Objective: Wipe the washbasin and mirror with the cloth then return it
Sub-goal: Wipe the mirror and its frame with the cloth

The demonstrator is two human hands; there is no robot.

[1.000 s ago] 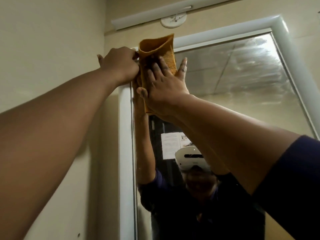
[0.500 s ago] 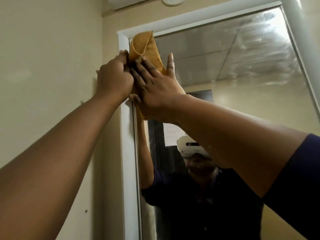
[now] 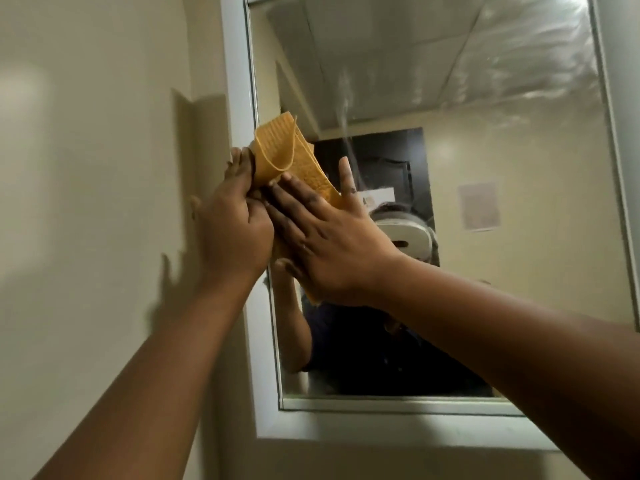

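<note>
An orange waffle-weave cloth (image 3: pixel 282 152) lies against the left side of the mirror (image 3: pixel 467 98), partly folded over at its top. My right hand (image 3: pixel 325 237) presses flat on it with straight, spread fingers. My left hand (image 3: pixel 232 223) grips the cloth's left edge beside the white frame (image 3: pixel 239 98). The lower part of the cloth is hidden under my hands. The washbasin is out of view.
A beige wall (image 3: pixel 97 168) stands to the left of the mirror. The frame's bottom ledge (image 3: pixel 381 424) juts out below the glass. The mirror reflects a person with a headset, a ceiling and a paper on the far wall.
Both hands and the cloth have slid down the mirror's left edge from the top corner to mid height. The view has tilted down, so the frame's bottom ledge now shows.
</note>
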